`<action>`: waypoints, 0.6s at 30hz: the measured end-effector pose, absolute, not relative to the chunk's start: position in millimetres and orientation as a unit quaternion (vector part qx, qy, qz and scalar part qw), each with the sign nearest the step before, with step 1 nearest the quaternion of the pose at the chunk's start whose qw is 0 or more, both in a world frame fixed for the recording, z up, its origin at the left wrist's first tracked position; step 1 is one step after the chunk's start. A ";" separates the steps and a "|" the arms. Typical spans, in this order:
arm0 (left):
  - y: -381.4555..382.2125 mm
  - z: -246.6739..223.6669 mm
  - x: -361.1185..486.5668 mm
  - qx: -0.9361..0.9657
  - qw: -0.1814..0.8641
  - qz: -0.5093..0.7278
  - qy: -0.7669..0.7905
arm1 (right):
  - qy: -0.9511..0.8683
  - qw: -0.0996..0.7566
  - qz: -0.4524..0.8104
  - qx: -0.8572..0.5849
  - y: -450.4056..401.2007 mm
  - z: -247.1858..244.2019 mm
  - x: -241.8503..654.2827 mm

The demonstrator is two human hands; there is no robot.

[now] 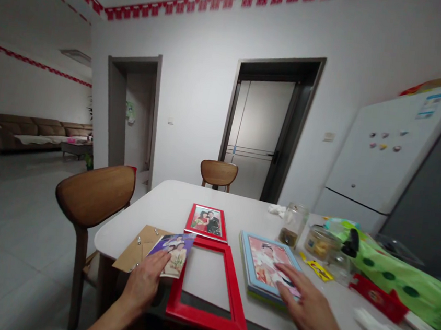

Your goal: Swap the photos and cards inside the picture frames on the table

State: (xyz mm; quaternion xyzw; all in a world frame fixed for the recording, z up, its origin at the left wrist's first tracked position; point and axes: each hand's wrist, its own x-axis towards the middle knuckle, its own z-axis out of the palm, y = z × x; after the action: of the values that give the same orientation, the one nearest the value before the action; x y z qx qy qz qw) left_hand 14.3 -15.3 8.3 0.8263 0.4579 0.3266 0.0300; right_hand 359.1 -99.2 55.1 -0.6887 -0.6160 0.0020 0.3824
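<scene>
A photo print [176, 257] with a purple background is under the fingers of my left hand [146, 278], which looks closed on its near left edge. Beneath it lies a brown backing board [129, 253] with metal clips. To the right, an empty red frame [235, 298] rests at the table's near edge. Behind that lies a smaller red frame [190, 218] holding a couple's photo. My right hand [301, 299], fingers spread, is over the lower right of a light blue framed picture [251, 265], which tops a stack.
On the table's [161, 201] right side are a glass jar [295, 225], a round container [320, 242], a yellow packet [318, 268], a red box [380, 298] and a green bag [401, 278]. Wooden chairs stand at the left [97, 194] and far side [218, 172].
</scene>
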 end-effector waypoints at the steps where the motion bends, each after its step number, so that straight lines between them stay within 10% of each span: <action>1: -14.6 17.0 13.5 0.809 0.068 0.364 0.457 | -0.622 0.403 0.064 -0.669 -96.5 59.9 328.3; 9: -41.1 59.5 63.3 0.448 0.536 0.635 0.331 | -0.373 0.551 0.547 -0.508 -59.8 38.8 196.4; 14: -45.3 34.9 98.8 0.366 0.654 0.617 0.240 | -0.299 0.694 0.516 -0.404 -48.6 42.2 200.2; 18: -29.1 13.8 86.5 0.397 0.608 0.604 0.328 | -0.389 0.612 0.429 -0.538 -43.1 44.7 237.6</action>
State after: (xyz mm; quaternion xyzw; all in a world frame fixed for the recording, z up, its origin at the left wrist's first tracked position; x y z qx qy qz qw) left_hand 86.5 -29.1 13.8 0.3974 0.3279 0.6040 0.6081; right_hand 237.6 -43.1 44.7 -0.5385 -0.3892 0.4291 0.6119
